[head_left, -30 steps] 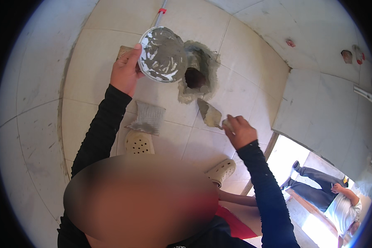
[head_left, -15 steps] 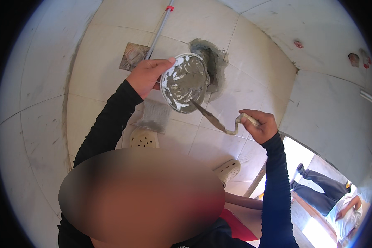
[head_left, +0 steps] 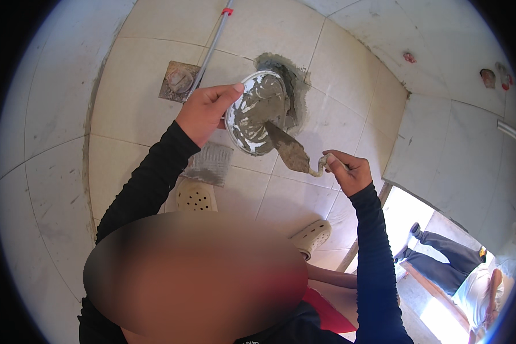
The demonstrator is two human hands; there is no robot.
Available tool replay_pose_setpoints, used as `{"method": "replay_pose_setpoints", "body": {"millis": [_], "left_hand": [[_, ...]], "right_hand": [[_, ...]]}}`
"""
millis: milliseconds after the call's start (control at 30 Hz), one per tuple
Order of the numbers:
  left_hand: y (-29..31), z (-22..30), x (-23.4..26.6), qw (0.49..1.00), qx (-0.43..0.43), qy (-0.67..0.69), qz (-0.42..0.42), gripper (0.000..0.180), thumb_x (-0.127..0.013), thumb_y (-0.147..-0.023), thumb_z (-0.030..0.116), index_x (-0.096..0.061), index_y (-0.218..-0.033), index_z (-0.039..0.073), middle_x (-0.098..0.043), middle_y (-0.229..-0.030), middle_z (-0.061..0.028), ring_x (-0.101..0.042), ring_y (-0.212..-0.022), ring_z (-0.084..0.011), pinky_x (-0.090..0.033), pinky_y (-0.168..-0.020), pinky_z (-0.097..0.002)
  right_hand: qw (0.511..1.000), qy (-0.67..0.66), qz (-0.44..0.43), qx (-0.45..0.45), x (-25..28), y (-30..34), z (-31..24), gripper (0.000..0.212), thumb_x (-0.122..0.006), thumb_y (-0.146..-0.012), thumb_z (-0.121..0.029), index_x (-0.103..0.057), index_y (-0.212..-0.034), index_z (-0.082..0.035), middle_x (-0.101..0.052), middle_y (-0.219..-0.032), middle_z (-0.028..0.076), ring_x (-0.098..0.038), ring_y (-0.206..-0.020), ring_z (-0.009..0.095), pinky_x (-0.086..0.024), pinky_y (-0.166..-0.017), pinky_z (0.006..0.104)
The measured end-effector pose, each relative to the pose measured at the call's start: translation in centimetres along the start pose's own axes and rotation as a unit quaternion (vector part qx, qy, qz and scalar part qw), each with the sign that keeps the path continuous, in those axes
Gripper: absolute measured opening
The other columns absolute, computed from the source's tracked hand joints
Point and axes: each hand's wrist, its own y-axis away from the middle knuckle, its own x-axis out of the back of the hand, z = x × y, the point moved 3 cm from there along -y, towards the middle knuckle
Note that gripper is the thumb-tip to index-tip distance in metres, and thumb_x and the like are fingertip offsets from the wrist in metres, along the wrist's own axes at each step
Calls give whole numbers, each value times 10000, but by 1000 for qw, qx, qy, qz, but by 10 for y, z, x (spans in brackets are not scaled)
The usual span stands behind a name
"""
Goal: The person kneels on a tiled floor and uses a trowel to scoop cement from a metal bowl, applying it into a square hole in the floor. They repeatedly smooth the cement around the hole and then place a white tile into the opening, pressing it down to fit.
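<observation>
Working mortar [head_left: 268, 103] seems the step: left hand [head_left: 206, 113] grips the dish [head_left: 239, 136] by its left edge, right hand [head_left: 348, 174] holds the trowel [head_left: 291, 151]. The next move likely needs a steady dish.

Trowel [head_left: 290, 150] at the Mortar [head_left: 265, 104]

The left hand [head_left: 208, 112] grips the edge of a round white lid [head_left: 230, 133], thumb over its rim, tilted and smeared with grey mortar. The right hand [head_left: 350, 170] holds the trowel by its crooked handle, the blade's tip overlapping the mortar. Behind the lid (which hides part of it) is a rough-edged hole [head_left: 297, 92] in the tiled floor [head_left: 149, 106]. A square brown plate [head_left: 167, 86] lies by a metal pole [head_left: 213, 50] with a red band; a ribbed grey tile piece [head_left: 210, 163] sits just beyond one pale clog [head_left: 195, 196]. At lower right, another person [head_left: 470, 295] in dark trousers appears through an opening.
</observation>
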Motion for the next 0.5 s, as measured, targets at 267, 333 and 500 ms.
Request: {"method": "replay_pose_setpoints", "body": {"millis": [267,333,500], "left_hand": [[-4,-10,-7,1000,-8,-1,-30,468,-631,-1040,429,-714,-1222,6,-729,-971,-29,-694,-811,-77,-611,-732,-276],[-5,-11,-6,999,-9,-7,-30,464,-629,-1041,429,-716,-1214,8,-730,-973,-26,-694,-812,-74,-610,-735,-276],[-4,-1,2,1000,-17,-2,-8,432,-630,-1041,423,-729,-1182,26,-733,-964,-14,-694,-808,-70,-606,-729,-274]], "right_hand": [[999,-15,-42,9,-3,6,-4,315,-667,-1020,-280,-769,-1139,-6,-763,-840,100,-683,-724,121,-552,-695,278],[996,-49,-59,-52,6,6,3,298,-665,-1018,-262,-773,-1139,-13,-721,-774,58,-613,-641,99,-514,-620,267],[988,-124,-39,-78,37,2,16,306,-627,-1016,-245,-778,-1130,-4,-621,-667,5,-490,-536,70,-412,-508,248]]}}
